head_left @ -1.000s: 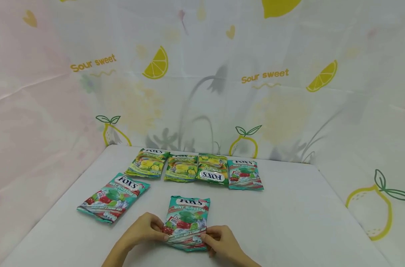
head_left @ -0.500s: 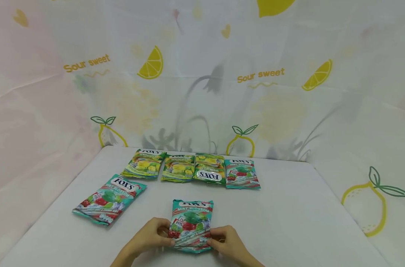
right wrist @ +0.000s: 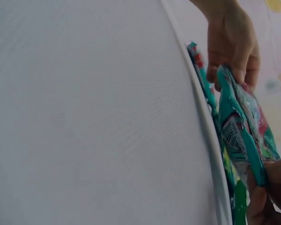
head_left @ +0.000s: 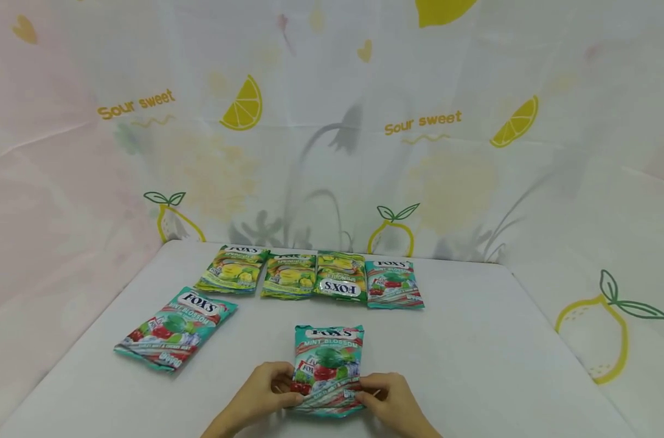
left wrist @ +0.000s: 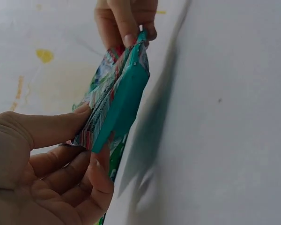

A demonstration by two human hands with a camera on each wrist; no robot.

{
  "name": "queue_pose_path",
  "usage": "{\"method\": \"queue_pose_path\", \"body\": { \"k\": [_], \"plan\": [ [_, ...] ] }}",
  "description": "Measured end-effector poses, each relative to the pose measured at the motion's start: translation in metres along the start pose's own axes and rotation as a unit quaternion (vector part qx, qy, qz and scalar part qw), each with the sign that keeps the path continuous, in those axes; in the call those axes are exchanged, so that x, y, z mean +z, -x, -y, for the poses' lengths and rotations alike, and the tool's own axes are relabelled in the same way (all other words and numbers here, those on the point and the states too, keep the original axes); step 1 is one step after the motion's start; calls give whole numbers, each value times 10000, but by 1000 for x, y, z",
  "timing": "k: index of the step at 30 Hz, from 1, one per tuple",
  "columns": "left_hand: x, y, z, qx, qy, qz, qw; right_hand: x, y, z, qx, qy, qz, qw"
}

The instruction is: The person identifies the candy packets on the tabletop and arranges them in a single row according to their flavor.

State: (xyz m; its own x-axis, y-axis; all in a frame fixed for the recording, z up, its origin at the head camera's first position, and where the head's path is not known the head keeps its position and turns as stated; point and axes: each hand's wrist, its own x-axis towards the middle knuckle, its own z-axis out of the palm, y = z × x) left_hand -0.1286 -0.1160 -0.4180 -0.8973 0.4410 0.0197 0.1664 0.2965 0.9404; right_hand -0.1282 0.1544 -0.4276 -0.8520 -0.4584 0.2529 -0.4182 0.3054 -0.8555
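Between both hands is a teal Mint Blossom candy bag [head_left: 328,368], front side up, near the front of the table. My left hand [head_left: 269,389] pinches its lower left edge with the thumb on top and fingers beneath. At the lower right edge, my right hand [head_left: 389,398] pinches it the same way. In the left wrist view the bag [left wrist: 124,103] is tilted, its bottom seam raised off the table with a shadow below. The right wrist view shows the barcoded back of the bag [right wrist: 235,133].
Another Mint Blossom bag [head_left: 176,328] lies slanted at the left. Along the back is a row of three yellow-green Spring Tea bags [head_left: 232,269], [head_left: 289,277], [head_left: 340,277] and one Mint Blossom bag [head_left: 394,285]. Behind the white table [head_left: 485,353] hangs a lemon-print cloth [head_left: 332,79].
Both hands have carried the held bag to the right, keeping their pinch on its lower edges. The view has shifted slightly; the other bags stay in place on the table.
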Motion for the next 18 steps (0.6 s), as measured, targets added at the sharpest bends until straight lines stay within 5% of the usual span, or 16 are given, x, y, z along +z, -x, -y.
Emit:
{"method": "queue_pose_path", "body": {
  "k": [18],
  "plan": [
    [43,-17,-7,790,-279,-476,9953,-28,19,-5,-30,485,-601,9970]
  ]
}}
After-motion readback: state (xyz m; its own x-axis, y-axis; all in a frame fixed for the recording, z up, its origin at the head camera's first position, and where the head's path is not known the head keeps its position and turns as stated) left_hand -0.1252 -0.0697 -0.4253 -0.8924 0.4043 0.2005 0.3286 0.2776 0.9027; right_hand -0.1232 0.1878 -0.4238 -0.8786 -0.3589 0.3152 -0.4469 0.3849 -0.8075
